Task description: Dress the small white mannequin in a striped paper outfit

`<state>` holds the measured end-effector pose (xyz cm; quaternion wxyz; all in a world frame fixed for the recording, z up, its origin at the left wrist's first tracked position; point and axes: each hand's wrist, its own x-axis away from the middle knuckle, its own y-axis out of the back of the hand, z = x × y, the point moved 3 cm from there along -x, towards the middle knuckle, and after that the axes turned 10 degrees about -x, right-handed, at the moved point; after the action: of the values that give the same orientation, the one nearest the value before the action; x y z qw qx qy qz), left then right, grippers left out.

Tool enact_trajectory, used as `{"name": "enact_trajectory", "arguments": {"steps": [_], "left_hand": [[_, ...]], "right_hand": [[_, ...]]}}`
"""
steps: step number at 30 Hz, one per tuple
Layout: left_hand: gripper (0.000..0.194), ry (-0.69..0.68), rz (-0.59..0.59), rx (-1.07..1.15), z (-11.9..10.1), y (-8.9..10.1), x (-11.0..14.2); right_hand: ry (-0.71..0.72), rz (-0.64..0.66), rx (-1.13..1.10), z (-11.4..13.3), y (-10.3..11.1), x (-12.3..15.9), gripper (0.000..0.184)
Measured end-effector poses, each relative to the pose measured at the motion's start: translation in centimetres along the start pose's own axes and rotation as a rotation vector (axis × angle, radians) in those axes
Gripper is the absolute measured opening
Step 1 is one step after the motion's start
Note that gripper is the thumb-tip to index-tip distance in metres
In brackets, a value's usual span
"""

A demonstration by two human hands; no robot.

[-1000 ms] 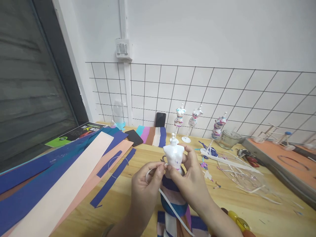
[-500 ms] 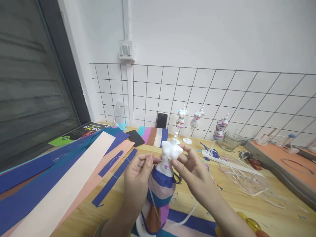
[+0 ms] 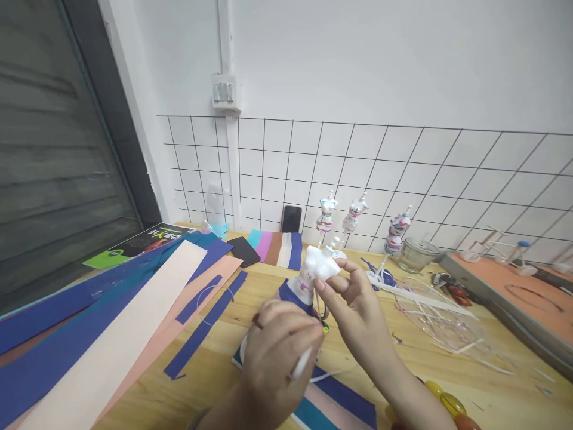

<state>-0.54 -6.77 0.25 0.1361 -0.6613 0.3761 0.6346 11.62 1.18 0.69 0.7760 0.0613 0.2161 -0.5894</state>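
Note:
A small white dress-form mannequin leans to the right at the middle of the table. A dark blue band wraps its lower waist. My right hand grips its torso from the right side, thumb on the front and fingers behind. In front of the skirt, my left hand is curled closed, with a bit of white ribbon poking out between the fingers. Most of the skirt is hidden behind this hand. Beneath lies a striped strip sheet in blue, pink and teal, with a white strand crossing it.
Long coloured strips fan across the left side. At the back stand more mannequins, a phone and a glass jar. Clear plastic with scraps and an orange-topped tray lie right. Amber beads sit near the front.
My left hand has moved from the mannequin's waist down and right, closing over the skirt front. The mannequin has tilted to the right in my right hand, which keeps its grip.

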Motion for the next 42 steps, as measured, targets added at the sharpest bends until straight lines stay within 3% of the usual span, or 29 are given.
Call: {"name": "enact_trajectory", "arguments": {"steps": [5,9,12,16,21,24,28,31,35,39,42], "left_hand": [[0.034,-0.224,0.204,-0.075,-1.2,-1.7,1.4],[0.037,-0.246,0.251,-0.015,-1.2,-1.7,2.3],[0.038,-0.139,0.2,-0.006,-0.5,-1.2,2.2],[0.04,0.092,0.025,-0.252,0.9,-1.0,1.3],[0.038,0.173,0.019,-0.427,1.9,-2.0,1.0],[0.037,0.236,-0.01,-0.394,2.2,-1.9,1.2],[0.033,0.478,-0.066,-0.232,2.7,-1.4,1.2],[0.032,0.603,-0.062,-0.149,3.0,-1.3,1.2],[0.031,0.689,-0.061,-0.137,3.4,-1.3,1.4],[0.031,0.735,-0.032,-0.097,3.9,-1.4,1.5],[0.031,0.684,-0.034,-0.104,4.2,-1.2,1.3]], "right_hand": [[-0.042,-0.021,-0.051,-0.5,0.1,-0.2,0.036],[-0.046,-0.011,-0.119,-0.5,0.3,-0.5,0.034],[-0.064,-0.016,-0.149,-0.4,0.3,-0.6,0.034],[-0.065,-0.003,-0.152,-0.4,-0.1,-0.2,0.036],[-0.081,0.006,-0.029,-0.3,-1.0,0.8,0.036],[-0.084,0.07,-0.009,0.2,-1.2,1.2,0.033],[-0.088,0.183,-0.07,1.0,-1.4,1.3,0.028],[-0.111,0.193,-0.048,1.0,-1.5,1.2,0.036],[-0.192,0.19,-0.035,-0.1,-1.5,1.0,0.047],[-0.257,0.266,-0.068,-1.1,-1.4,0.9,0.036],[-0.255,0.253,-0.059,-1.5,-1.2,0.8,0.031]]}}
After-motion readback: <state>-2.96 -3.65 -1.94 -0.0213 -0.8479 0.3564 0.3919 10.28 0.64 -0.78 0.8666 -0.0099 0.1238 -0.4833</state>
